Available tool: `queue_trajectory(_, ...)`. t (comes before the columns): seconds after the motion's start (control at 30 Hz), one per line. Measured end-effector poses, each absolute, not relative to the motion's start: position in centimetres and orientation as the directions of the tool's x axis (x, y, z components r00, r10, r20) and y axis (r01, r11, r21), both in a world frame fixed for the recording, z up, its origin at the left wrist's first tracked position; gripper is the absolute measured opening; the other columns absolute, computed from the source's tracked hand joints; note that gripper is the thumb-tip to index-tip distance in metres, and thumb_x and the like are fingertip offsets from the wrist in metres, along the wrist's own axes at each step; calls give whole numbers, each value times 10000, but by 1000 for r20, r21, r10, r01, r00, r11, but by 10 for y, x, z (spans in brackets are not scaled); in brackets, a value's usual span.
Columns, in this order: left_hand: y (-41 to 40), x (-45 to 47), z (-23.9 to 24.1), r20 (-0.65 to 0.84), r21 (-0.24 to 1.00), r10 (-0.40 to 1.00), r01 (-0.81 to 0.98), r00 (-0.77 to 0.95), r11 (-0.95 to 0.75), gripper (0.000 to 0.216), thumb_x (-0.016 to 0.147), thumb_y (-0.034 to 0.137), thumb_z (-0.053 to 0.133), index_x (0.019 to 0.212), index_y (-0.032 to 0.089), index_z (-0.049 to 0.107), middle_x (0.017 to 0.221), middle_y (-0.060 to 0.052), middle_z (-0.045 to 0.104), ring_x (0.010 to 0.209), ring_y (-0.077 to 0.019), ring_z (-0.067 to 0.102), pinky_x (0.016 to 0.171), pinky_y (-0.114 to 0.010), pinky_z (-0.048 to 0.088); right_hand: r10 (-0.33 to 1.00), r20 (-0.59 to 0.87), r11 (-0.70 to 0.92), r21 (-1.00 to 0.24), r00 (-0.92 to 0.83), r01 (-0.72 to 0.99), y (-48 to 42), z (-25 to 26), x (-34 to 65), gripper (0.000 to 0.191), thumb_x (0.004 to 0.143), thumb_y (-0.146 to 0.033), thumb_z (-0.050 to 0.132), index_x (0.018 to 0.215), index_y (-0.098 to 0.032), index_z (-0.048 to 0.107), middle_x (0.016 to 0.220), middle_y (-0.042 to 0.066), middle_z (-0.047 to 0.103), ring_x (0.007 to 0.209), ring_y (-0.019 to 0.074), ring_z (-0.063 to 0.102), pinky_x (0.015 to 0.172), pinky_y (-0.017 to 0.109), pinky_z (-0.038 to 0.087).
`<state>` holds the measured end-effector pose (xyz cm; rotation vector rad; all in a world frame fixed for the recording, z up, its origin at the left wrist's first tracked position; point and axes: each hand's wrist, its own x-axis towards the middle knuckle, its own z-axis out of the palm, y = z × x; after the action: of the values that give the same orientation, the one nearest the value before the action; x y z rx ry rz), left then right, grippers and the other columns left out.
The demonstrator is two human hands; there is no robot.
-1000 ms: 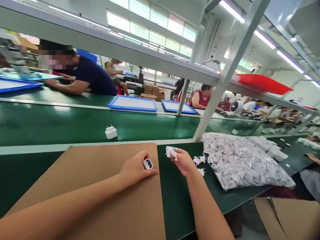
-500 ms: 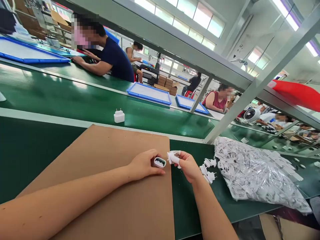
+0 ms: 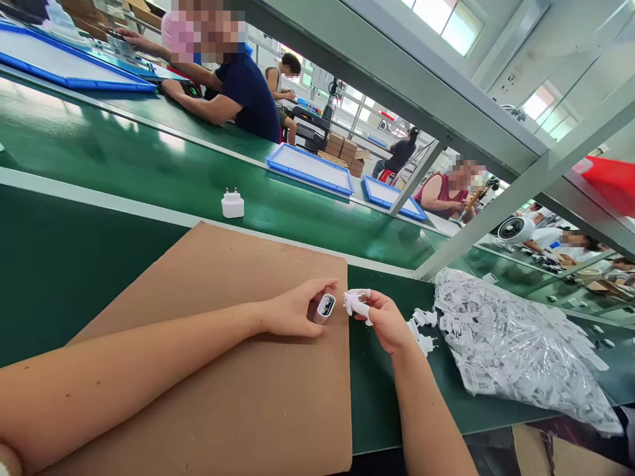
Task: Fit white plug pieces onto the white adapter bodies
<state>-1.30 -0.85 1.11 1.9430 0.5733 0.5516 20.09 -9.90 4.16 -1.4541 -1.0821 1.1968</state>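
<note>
My left hand [image 3: 297,309] is closed round a white charger housing [image 3: 325,309], whose open end faces up and shows dark parts inside. To its right, my right hand [image 3: 389,322] pinches a small white plastic plug cover [image 3: 353,303]; white finger cots appear to sit on its thumb and finger. A small gap separates the cover from the housing. Both hands are above the right edge of a brown cardboard sheet [image 3: 238,390]. Just beyond my right hand lie several loose white plug covers [image 3: 423,330] on the green table.
A clear bag of white plastic parts [image 3: 516,350] lies at the right. One white charger [image 3: 233,203] stands on the green conveyor belt [image 3: 163,165]. A metal post [image 3: 486,211] rises behind the bag. Blue-rimmed trays [image 3: 310,170] line the far side, where co-workers sit.
My left hand has turned the housing so its opening tilts more upright. My right hand still holds the plug cover near it. The view has shifted, and a co-worker's arm has reached out.
</note>
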Motion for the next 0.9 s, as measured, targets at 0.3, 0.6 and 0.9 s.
queue_trajectory(0.3,-9,-5,9,177,928,419,-8,891,-373,471,814,355,700,1262,232,619,1135,-36,690,1026,-214,642,904,-314,509,929,366,242,-700,47,672,-107,40,185,235,887,-277,605,1079,-257,739,983,61,643,918,198,581,741,319,482)
queue_trajectory(0.6,-5,-2,9,181,877,518,101,836,-470,292,802,471,711,867,187,712,849,-26,630,836,-206,599,754,-308,475,919,365,307,-423,-149,852,-112,39,171,319,787,-59,525,1034,-200,668,989,88,608,925,227,532,760,344,466)
queue_trajectory(0.9,-4,-2,5,188,885,512,81,838,-458,326,789,497,716,866,181,718,854,-24,655,825,-201,612,759,-294,485,959,239,206,-231,-150,951,-102,59,156,221,669,-3,538,730,-205,604,807,38,557,800,193,507,633,293,363)
